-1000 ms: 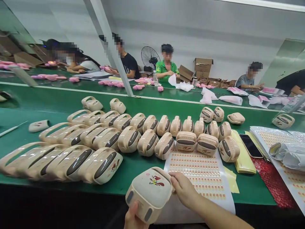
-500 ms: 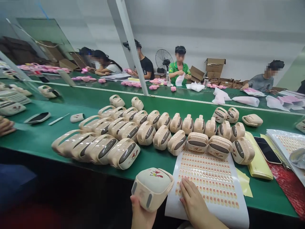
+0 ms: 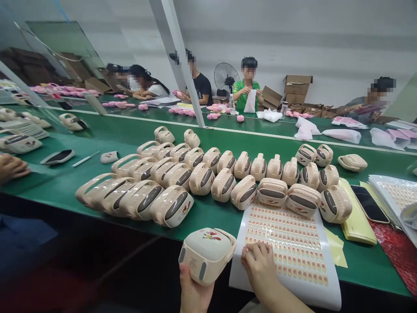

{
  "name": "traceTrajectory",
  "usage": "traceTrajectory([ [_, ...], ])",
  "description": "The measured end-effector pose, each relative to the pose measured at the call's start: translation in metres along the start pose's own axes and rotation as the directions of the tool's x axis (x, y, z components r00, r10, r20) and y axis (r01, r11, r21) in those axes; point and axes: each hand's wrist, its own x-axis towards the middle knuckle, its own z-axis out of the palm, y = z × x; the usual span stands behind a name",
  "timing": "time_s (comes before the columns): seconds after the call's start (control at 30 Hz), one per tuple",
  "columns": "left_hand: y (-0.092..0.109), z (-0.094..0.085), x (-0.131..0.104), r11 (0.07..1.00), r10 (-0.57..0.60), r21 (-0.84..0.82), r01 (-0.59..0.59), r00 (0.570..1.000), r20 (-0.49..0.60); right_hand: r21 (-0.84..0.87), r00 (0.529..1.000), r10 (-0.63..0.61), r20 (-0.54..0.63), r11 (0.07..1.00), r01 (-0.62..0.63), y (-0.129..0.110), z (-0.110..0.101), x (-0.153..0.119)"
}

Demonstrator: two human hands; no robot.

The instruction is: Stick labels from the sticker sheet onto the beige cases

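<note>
My left hand (image 3: 196, 292) grips a cream portable speaker (image 3: 206, 256) from below, tilted off the table's front edge. Its pale front with a red printed motif faces up, and two grey strips show on its underside. My right hand (image 3: 260, 265) rests at the left side of a white sticker sheet (image 3: 236, 278) with rows of small oval stickers. Its fingers are curled and drawn together; whatever sits between the fingertips is hidden. Just beyond the sheet stand cream speakers (image 3: 272, 192) with dark oval panels and handles, some overlapping its far edge.
Rows of similar speakers (image 3: 172, 206) fill the green table (image 3: 97, 221). At right lie yellow paper (image 3: 356, 217), a phone (image 3: 369, 203) and more sticker sheets (image 3: 397, 191). A co-worker's hand (image 3: 13, 167) is at far left. Beyond a low divider, several people sit among pink items.
My right hand's fingers have gone from stretched flat on the sheet to curled together. The speaker in my left hand has turned slightly. Across the divider, a person has lifted a white bag.
</note>
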Motion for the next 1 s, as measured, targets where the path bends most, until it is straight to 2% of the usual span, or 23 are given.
traceTrajectory([
  [0.1, 0.004, 0.004, -0.002, 0.997, -0.024, -0.076, 0.025, 1.0, 0.021, 0.111, 0.998, 0.057, 0.005, 0.992, -0.058, -0.002, -0.003, 0.001],
  [0.17, 0.004, 0.006, -0.002, 0.988, -0.077, -0.134, 0.08, 0.997, 0.029, 0.285, 0.981, 0.175, 0.088, 0.939, -0.193, -0.002, -0.011, 0.006],
  [0.2, 0.003, 0.006, -0.002, 0.98, -0.108, -0.164, 0.116, 0.993, 0.054, 0.396, 0.956, 0.252, 0.149, 0.871, -0.291, -0.002, -0.016, 0.01],
  [0.27, -0.001, 0.009, -0.003, 0.955, -0.166, -0.221, 0.199, 0.973, 0.161, 0.613, 0.872, 0.394, 0.291, 0.623, -0.486, -0.003, -0.028, 0.02],
  [0.33, -0.006, 0.013, -0.007, 0.923, -0.2, -0.257, 0.286, 0.928, 0.314, 0.75, 0.783, 0.477, 0.4, 0.32, -0.579, -0.005, -0.039, 0.031],
  [0.37, -0.009, 0.015, -0.009, 0.908, -0.208, -0.267, 0.322, 0.902, 0.38, 0.785, 0.755, 0.493, 0.432, 0.206, -0.584, -0.006, -0.044, 0.035],
  [0.4, -0.012, 0.018, -0.011, 0.896, -0.21, -0.274, 0.349, 0.878, 0.43, 0.806, 0.741, 0.498, 0.45, 0.131, -0.578, -0.008, -0.047, 0.038],
  [0.47, -0.017, 0.023, -0.015, 0.875, -0.216, -0.287, 0.389, 0.845, 0.489, 0.829, 0.734, 0.515, 0.442, 0.077, -0.553, -0.013, -0.048, 0.041],
  [0.53, -0.022, 0.027, -0.018, 0.855, -0.213, -0.31, 0.416, 0.827, 0.52, 0.847, 0.727, 0.564, 0.392, 0.086, -0.524, -0.017, -0.046, 0.04],
  [0.67, -0.029, 0.033, -0.02, 0.857, -0.068, -0.389, 0.339, 0.822, 0.566, 0.853, 0.714, 0.626, 0.314, 0.143, -0.501, -0.024, -0.041, 0.035],
  [0.77, -0.032, 0.035, -0.022, 0.862, -0.019, -0.39, 0.325, 0.788, 0.615, 0.852, 0.703, 0.656, 0.275, 0.172, -0.494, -0.027, -0.04, 0.032],
  [0.83, -0.033, 0.035, -0.023, 0.858, 0.002, -0.397, 0.326, 0.771, 0.636, 0.845, 0.705, 0.674, 0.222, 0.228, -0.484, -0.028, -0.039, 0.031],
  [0.9, -0.033, 0.034, -0.023, 0.853, 0.008, -0.402, 0.332, 0.763, 0.646, 0.813, 0.747, 0.646, 0.16, 0.343, -0.471, -0.026, -0.038, 0.029],
  [1.0, -0.033, 0.03, -0.022, 0.853, -0.021, -0.393, 0.344, 0.775, 0.632, 0.709, 0.852, 0.523, 0.02, 0.594, -0.381, -0.022, -0.038, 0.026],
])
